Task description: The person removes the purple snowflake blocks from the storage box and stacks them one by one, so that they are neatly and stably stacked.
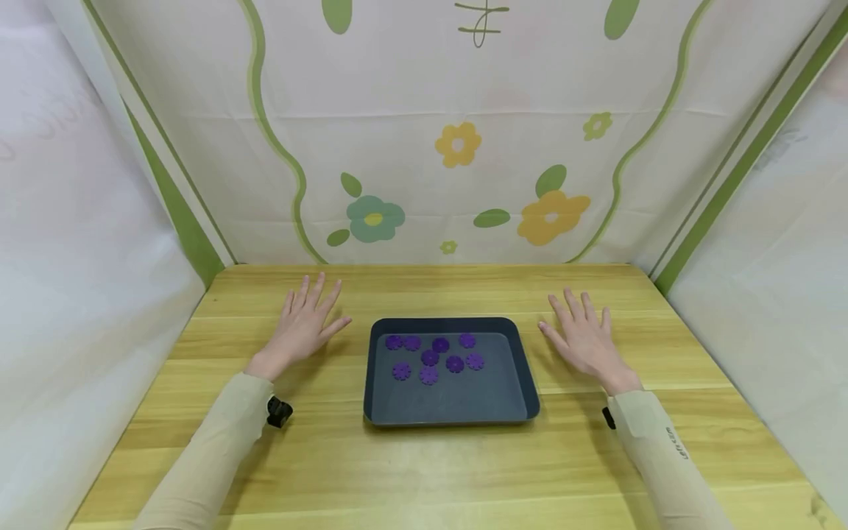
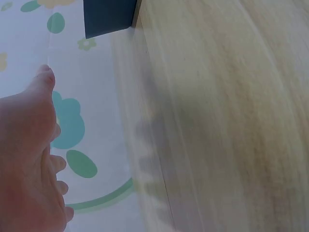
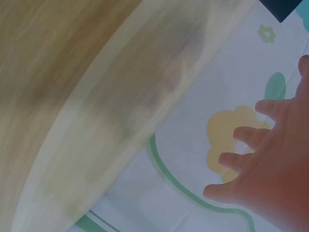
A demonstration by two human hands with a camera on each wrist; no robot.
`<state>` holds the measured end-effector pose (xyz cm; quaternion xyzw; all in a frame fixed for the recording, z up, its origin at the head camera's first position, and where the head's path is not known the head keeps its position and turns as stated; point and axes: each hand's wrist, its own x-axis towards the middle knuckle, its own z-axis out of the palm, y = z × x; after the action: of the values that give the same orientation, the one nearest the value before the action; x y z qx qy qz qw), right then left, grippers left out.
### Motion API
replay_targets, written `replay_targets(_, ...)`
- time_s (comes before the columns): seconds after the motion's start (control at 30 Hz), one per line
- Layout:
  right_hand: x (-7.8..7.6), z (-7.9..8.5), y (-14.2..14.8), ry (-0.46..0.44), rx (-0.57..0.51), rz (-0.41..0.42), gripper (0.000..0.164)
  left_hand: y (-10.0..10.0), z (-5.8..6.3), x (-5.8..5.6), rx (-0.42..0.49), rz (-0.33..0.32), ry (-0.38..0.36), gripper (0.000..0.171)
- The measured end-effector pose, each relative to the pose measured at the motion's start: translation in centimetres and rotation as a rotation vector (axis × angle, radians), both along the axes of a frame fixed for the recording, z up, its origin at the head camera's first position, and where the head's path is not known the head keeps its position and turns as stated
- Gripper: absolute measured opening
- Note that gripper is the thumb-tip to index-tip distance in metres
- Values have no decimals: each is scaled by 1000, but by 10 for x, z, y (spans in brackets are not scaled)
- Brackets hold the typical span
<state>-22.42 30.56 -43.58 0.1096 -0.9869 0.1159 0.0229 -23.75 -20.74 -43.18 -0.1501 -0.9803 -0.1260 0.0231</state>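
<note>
A dark grey rectangular tray [image 1: 457,408] lies on the wooden table between the two hands. Several purple flower-shaped discs [image 1: 430,358] are scattered over its back half, some darker than others. To the left of the tray is my left hand [image 1: 301,327], fingers straight and spread, holding nothing. My right hand [image 1: 584,340] is on the tray's other side, likewise spread and without anything in it. Both wrist views show the hands, left [image 2: 29,150] and right [image 3: 270,159], apart from the tray, of which only a dark corner appears in each.
The light wooden table [image 1: 424,478] reaches back to a white cloth [image 1: 397,147] printed with flowers and leaves. White cloth side panels [image 1: 79,258] with green edging flank the table left and right. Each wrist carries a small black device [image 1: 279,411].
</note>
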Motion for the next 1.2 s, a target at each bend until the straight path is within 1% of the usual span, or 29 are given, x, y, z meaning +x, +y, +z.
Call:
replay_targets(0.2, 1, 1, -5, 2, 4, 4, 76, 1, 3, 2, 5, -5, -9, 82)
replay_targets(0.43, 5, 2, -10, 2, 15, 16, 76, 4, 3, 6, 10, -22, -15, 82)
replay_targets(0.6, 6, 4, -14, 2, 25, 37, 75, 4, 2, 7, 3, -33, -11, 82)
replay_targets(0.73, 7, 6, -19, 20, 43, 56, 74, 6, 2, 9, 6, -45, -7, 82)
replay_targets(1.0, 10, 8, -30, 26, 32, 100, 74, 12, 1, 11, 12, -69, -3, 83)
replay_targets(1.2, 14, 8, -37, 26, 37, 124, 76, 17, 0, 14, 26, -79, -21, 84)
